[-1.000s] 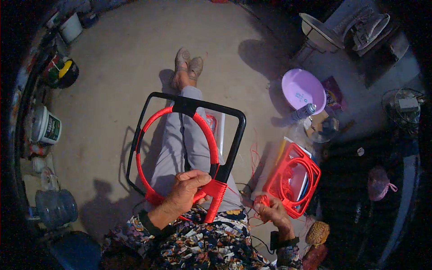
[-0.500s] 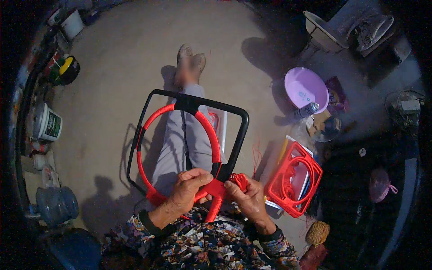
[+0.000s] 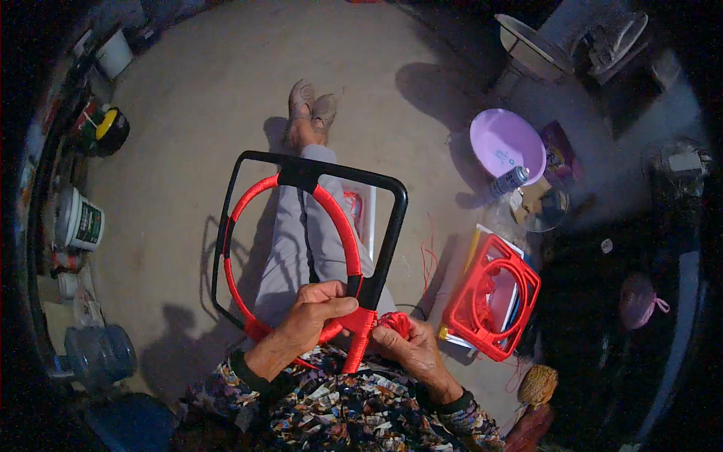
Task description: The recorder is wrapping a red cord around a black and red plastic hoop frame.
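Observation:
A black rounded-square frame [image 3: 394, 226] with a red-wrapped ring [image 3: 343, 226] inside it rests over my outstretched legs [image 3: 297, 248]. My left hand [image 3: 316, 313] grips the frame's near corner, where red cord covers the bar. My right hand [image 3: 407, 343] sits just right of that corner, closed on a small bundle of red cord [image 3: 395, 322] that touches the wrapped bar.
A finished red frame [image 3: 493, 297] lies on flat packets to my right. Farther right sit a lilac basin [image 3: 506, 143], a spray can [image 3: 510, 181] and a ball of twine [image 3: 536, 384]. Paint buckets [image 3: 79, 222] and a water jug [image 3: 98, 354] line the left wall.
My right hand has come in from beside the red frame on the right, carrying the red cord bundle to the black frame's near corner. My left hand has kept its hold.

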Demonstrator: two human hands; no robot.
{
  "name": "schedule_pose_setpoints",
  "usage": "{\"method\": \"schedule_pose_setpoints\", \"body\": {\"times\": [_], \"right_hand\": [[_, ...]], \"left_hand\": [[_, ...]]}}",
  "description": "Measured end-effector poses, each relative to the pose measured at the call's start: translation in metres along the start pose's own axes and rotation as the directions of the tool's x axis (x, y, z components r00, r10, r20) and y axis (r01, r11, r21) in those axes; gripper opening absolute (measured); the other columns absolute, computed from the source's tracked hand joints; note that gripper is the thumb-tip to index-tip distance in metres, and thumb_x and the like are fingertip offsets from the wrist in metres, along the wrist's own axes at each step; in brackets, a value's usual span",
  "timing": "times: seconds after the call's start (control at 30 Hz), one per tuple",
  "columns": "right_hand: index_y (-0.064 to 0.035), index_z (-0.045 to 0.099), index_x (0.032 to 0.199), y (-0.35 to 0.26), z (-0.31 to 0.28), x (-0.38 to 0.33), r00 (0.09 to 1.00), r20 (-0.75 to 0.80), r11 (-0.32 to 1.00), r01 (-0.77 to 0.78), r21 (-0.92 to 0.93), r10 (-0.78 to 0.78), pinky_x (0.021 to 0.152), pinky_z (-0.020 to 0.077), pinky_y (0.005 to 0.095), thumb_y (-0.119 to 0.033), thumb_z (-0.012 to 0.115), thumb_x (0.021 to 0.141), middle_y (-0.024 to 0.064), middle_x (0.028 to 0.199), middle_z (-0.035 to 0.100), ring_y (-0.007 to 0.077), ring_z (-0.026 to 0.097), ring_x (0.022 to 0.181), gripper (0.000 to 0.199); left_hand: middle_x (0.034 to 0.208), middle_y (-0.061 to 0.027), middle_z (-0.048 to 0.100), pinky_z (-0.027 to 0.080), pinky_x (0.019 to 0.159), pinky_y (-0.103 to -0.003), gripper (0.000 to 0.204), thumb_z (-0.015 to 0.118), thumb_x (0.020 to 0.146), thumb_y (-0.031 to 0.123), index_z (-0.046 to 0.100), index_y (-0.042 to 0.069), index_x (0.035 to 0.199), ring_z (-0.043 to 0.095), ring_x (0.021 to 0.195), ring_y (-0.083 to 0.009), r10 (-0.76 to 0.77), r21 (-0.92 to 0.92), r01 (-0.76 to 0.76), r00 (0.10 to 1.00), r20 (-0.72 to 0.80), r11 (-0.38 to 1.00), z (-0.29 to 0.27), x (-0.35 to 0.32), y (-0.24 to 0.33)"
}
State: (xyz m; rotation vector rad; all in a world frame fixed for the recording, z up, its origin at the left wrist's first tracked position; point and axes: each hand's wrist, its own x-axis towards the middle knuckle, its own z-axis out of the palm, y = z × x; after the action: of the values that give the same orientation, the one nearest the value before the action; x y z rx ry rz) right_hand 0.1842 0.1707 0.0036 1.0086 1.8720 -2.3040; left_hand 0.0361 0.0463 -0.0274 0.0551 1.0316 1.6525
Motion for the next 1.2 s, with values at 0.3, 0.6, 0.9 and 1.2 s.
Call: {"method": "schedule_pose_setpoints", "body": {"times": [0.3,0.6,0.9,1.2], "right_hand": [[-0.0023,0.059,0.083,-0.019,0.002,-0.009,0.963,0.248,0.991,0.122,-0.062,-0.104,0.055,0.0379,0.0239,-0.019,0.054,0.091,-0.0021,0.068,0.056,0.0057,0.046,0.061,0.019],[-0.0031,0.06,0.076,-0.005,0.001,-0.005,0.924,0.286,0.951,0.293,-0.102,-0.254,0.05,0.036,0.0257,-0.016,0.059,0.088,0.0013,0.06,0.056,0.0083,0.047,0.056,0.017],[-0.0071,0.063,0.103,0.007,0.002,-0.003,0.846,0.319,0.882,0.468,-0.06,-0.427,0.051,0.0363,0.023,-0.017,0.059,0.089,-0.0019,0.061,0.051,0.0047,0.045,0.056,0.018],[-0.0041,0.061,0.091,-0.004,-0.029,-0.018,0.996,0.02,0.996,-0.082,0.045,0.082,0.06,0.0418,0.0226,-0.023,0.061,0.087,-0.0028,0.077,0.058,0.0052,0.05,0.068,0.02]], "left_hand": [[0.082,-0.0063,0.063,0.044,0.048,-0.022,0.02,0.058,0.085,0.014,0.056,0.0,0.099,0.059,0.064,-0.011,-0.035,0.057,0.029,0.994,0.099,0.998,-0.005,-0.001,-0.006],[0.08,-0.0048,0.061,0.039,0.048,-0.02,0.021,0.061,0.08,0.013,0.059,-0.001,0.095,0.052,0.059,-0.0074,-0.222,0.124,0.202,0.959,0.178,0.972,-0.002,0.004,0.009],[0.076,-0.0052,0.059,0.035,0.046,-0.019,0.019,0.062,0.079,0.012,0.059,-0.002,0.092,0.048,0.054,-0.0065,-0.237,0.123,0.205,0.893,0.384,0.971,0.002,0.002,0.017],[0.086,-0.013,0.065,0.05,0.057,-0.024,0.026,0.063,0.081,0.014,0.056,-0.003,0.098,0.064,0.073,-0.0175,-0.157,0.086,0.151,0.986,0.061,0.985,-0.001,-0.001,0.003]]}}
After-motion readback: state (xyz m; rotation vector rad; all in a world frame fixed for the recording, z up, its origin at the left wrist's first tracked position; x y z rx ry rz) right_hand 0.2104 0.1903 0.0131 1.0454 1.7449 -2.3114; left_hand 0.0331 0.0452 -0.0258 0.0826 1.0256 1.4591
